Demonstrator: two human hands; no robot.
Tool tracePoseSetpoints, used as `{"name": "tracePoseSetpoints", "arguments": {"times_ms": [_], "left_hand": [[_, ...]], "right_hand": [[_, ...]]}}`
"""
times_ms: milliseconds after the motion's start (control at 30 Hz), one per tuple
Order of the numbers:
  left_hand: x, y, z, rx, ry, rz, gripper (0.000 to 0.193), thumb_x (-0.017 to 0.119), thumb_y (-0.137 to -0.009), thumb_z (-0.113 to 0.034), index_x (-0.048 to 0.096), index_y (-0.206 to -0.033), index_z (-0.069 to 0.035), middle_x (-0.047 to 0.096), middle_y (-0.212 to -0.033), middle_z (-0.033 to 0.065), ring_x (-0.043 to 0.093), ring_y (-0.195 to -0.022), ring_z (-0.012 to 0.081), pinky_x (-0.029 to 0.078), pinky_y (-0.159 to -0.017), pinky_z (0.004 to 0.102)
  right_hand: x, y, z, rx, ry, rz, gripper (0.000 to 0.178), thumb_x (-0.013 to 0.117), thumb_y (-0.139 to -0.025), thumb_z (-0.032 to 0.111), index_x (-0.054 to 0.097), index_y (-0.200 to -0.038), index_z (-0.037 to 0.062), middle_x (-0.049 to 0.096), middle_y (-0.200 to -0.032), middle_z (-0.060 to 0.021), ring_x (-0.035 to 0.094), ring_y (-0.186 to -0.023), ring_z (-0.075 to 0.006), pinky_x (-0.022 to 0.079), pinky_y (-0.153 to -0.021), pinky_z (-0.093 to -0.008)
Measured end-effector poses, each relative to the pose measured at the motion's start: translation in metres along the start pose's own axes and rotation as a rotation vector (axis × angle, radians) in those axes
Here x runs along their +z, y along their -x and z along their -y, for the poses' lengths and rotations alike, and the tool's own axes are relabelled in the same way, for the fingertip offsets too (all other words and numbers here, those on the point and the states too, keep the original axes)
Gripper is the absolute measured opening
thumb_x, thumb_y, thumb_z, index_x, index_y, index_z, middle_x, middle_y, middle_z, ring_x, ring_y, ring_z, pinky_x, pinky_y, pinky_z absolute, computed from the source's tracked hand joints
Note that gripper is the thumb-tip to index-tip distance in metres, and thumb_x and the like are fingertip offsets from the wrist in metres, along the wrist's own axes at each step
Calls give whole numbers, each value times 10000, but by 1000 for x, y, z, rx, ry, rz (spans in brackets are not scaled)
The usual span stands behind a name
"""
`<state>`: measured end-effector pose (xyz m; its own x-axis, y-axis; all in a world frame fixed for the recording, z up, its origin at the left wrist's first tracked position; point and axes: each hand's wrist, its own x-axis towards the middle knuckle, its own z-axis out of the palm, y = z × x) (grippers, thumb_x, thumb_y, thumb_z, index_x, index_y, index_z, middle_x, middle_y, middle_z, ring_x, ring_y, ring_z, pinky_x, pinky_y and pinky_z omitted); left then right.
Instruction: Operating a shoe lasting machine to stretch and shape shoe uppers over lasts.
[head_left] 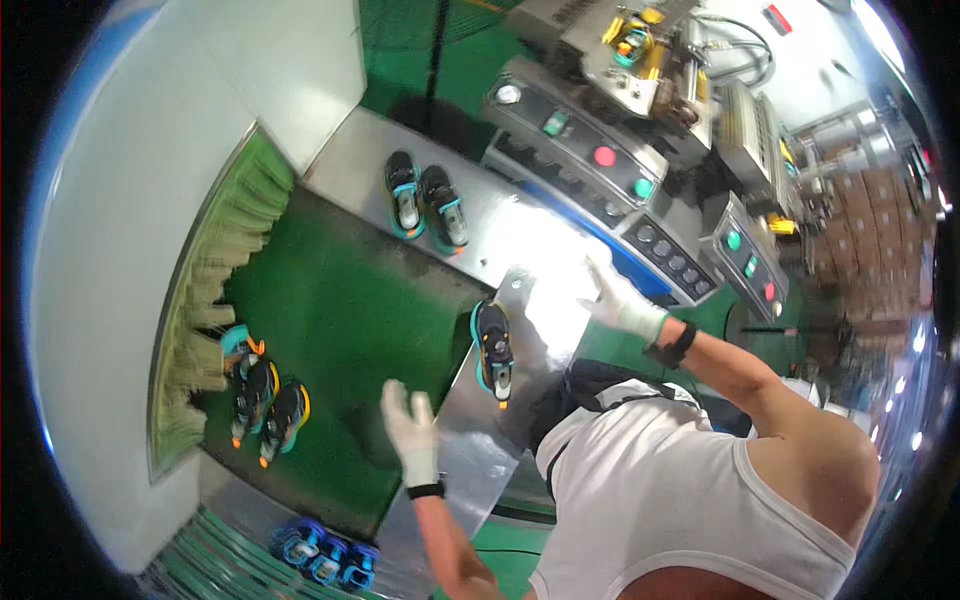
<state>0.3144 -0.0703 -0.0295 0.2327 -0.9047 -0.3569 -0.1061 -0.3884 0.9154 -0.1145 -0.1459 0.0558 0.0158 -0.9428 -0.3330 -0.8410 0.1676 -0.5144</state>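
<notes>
My left hand (410,432), in a white glove, hovers over the green conveyor belt (330,290) with its fingers apart and nothing in them. My right hand (618,297), gloved too and slightly blurred, is held above the shiny metal ledge beside the machine; its fingers are spread and it holds nothing I can see. Between the hands, a black and turquoise shoe (492,352) lies on the near metal ledge (470,440). Two similar shoes, one (404,195) beside the other (445,210), rest on the far metal ledge.
On the belt, a pair of black shoes (270,412) lies by a bristle curtain (205,330), with a turquoise and orange shoe (238,345) partly under it. Blue objects (325,552) sit at lower left. A machine (640,70) and button panels (590,150) stand at upper right.
</notes>
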Motion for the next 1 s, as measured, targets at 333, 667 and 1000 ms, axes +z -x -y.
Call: {"name": "tracePoseSetpoints", "arguments": {"times_ms": [333, 667, 1000], "left_hand": [[162, 6, 49, 71, 94, 213, 701, 742, -835, -9, 399, -1440, 80, 585, -1353, 210, 616, -1193, 289, 498, -1045, 395], [260, 109, -163, 173, -132, 517, 592, 781, -811, -118, 561, -1346, 9, 653, -1236, 116, 650, -1068, 229, 530, -946, 361], [332, 113, -202, 355, -183, 487, 653, 657, -896, -5, 390, -1492, 9, 597, -1327, 167, 619, -1136, 248, 506, -994, 376]], "right_hand": [[-2, 88, -4, 47, -311, 59, 767, 677, -910, 374, 411, -1480, -65, 546, -1406, -318, 552, -1312, -413, 455, -1101, -429], [-56, 149, -30, 62, -817, -80, 913, 656, -943, 509, 246, -1614, 44, 339, -1616, -263, 341, -1502, -388, 281, -1242, -425], [-76, 110, -92, -112, -1018, -120, 923, 643, -980, 355, 114, -1614, -56, 167, -1672, -292, 139, -1581, -346, 149, -1281, -406]]}}
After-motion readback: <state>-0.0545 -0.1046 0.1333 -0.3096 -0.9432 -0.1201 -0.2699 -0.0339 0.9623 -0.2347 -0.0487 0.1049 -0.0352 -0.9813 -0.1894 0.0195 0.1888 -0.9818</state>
